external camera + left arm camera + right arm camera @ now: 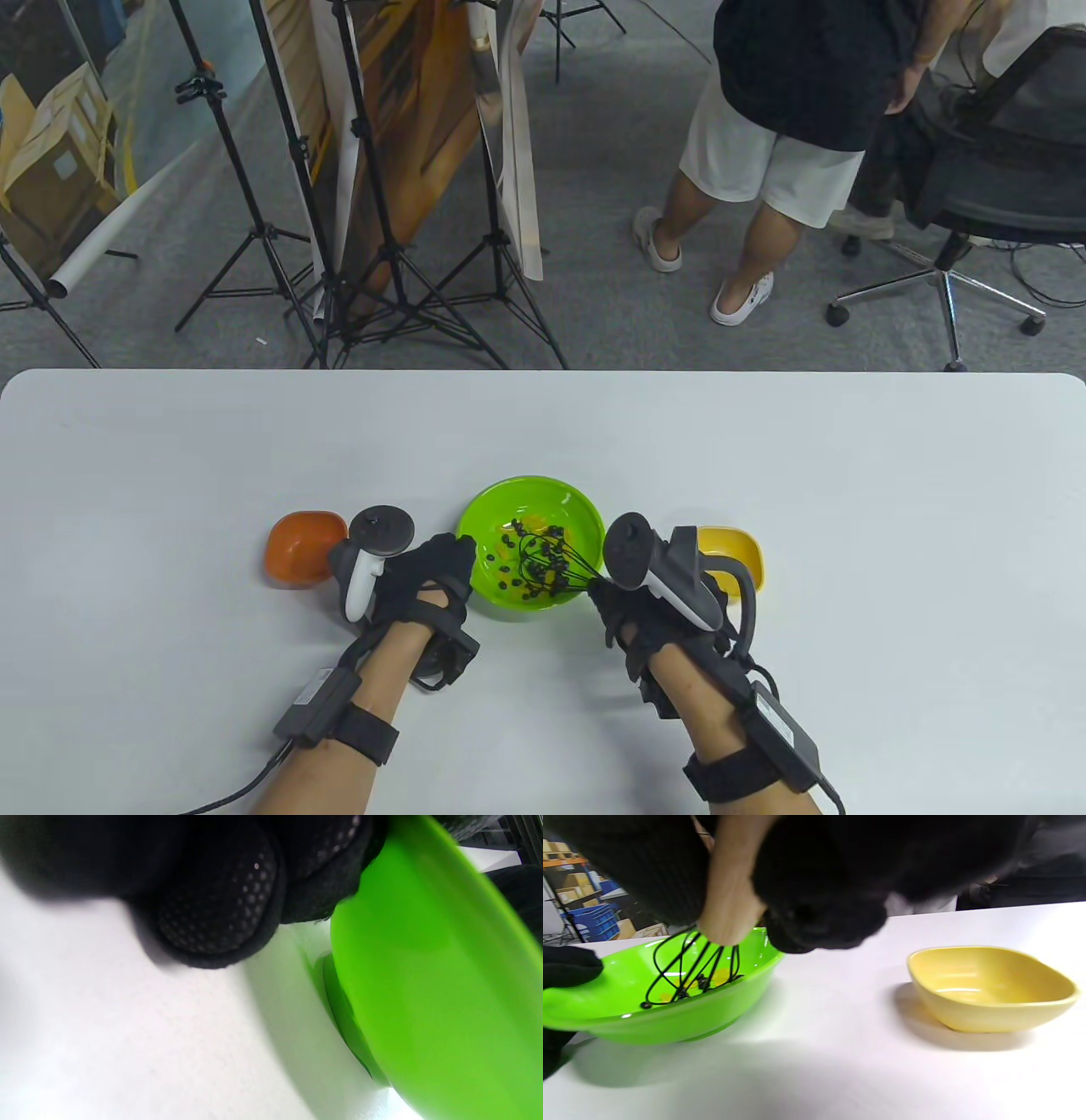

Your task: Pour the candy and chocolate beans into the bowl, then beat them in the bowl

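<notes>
A green bowl stands mid-table with dark chocolate beans and yellow candy inside. My left hand grips its left rim; in the right wrist view a gloved fingertip lies on that rim. From below, the left wrist view shows the bowl's wall beside my fingers. My right hand holds a whisk by its wooden handle. The black wires of the whisk dip into the beans and show again over the bowl as wire loops.
An orange bowl sits left of my left hand. A yellow bowl sits right of my right hand and looks empty. Beyond the table's far edge are tripods, a standing person and an office chair.
</notes>
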